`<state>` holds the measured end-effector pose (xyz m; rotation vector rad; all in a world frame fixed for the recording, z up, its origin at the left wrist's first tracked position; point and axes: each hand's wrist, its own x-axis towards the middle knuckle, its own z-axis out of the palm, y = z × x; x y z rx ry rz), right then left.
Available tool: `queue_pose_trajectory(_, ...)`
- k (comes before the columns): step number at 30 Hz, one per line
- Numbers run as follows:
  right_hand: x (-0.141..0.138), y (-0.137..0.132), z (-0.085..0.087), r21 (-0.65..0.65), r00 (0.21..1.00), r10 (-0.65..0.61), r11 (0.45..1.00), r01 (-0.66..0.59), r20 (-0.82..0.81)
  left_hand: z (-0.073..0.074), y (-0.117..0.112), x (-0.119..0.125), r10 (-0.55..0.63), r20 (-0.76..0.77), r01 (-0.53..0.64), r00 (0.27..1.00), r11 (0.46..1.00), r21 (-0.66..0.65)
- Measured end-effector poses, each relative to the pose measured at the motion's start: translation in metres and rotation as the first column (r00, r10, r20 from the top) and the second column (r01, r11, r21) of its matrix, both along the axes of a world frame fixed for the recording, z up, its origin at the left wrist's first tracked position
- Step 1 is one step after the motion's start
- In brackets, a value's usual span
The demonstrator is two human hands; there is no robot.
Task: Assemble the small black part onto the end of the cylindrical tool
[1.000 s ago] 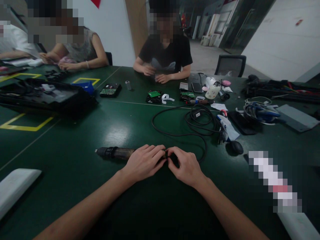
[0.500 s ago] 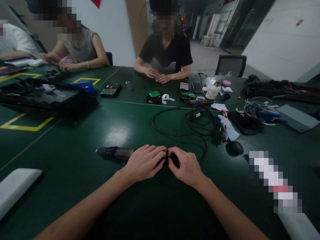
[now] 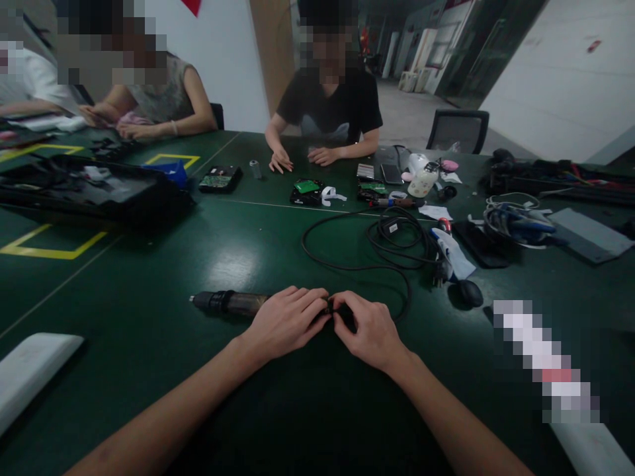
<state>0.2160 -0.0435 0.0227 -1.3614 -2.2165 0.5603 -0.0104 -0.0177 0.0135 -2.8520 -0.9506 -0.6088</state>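
Observation:
A dark cylindrical electric screwdriver [image 3: 241, 303] lies on the green table with its tip pointing left. My left hand [image 3: 286, 322] is closed over its right-hand part, so most of that end is hidden. At the tail end, my right hand [image 3: 368, 328] pinches a small dark part, which may be the cable end; the fingers cover it. The fingertips of both hands nearly meet there. Behind my hands a black cable [image 3: 358, 268] runs from near my right hand up to a loose coil.
A mouse [image 3: 469, 293], black pad [image 3: 480, 244] and bundled blue cable [image 3: 520, 223] lie to the right. Circuit-board units [image 3: 306, 190] sit across the table, where a person in black [image 3: 330, 109] works. A black tray-like housing [image 3: 94, 198] stands far left, a white block [image 3: 37, 370] near left.
My hands stay almost in place, with only slight finger movement at the tail end. Across the table, the person in black has parted their hands, one reaching towards a small metal cylinder.

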Motion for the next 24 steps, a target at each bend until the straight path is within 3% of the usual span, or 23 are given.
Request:
queue_pose_trajectory(4, 0.0002, 0.0000, 0.0007, -0.001, 1.000, -0.002, 1.000, 0.002, 0.013, 0.0025, -0.0001, -0.0007, -0.042, -0.005, 0.042, 0.999, 0.999, -0.030)
queue_pose_trajectory(15, -0.0004, 0.0003, -0.0014, 0.009, 1.000, -0.004, 1.000, 0.004, -0.005, -0.0029, 0.0007, 0.0010, 0.016, -0.018, -0.016, 1.000, 1.000, 0.008)
queue_pose_trajectory(24, 0.0000, 0.0004, 0.0007, -0.011, 1.000, 0.014, 1.000, -0.014, -0.014, 0.0000, 0.0003, 0.0003, -0.017, -0.017, 0.017, 1.000, 1.000, -0.020)
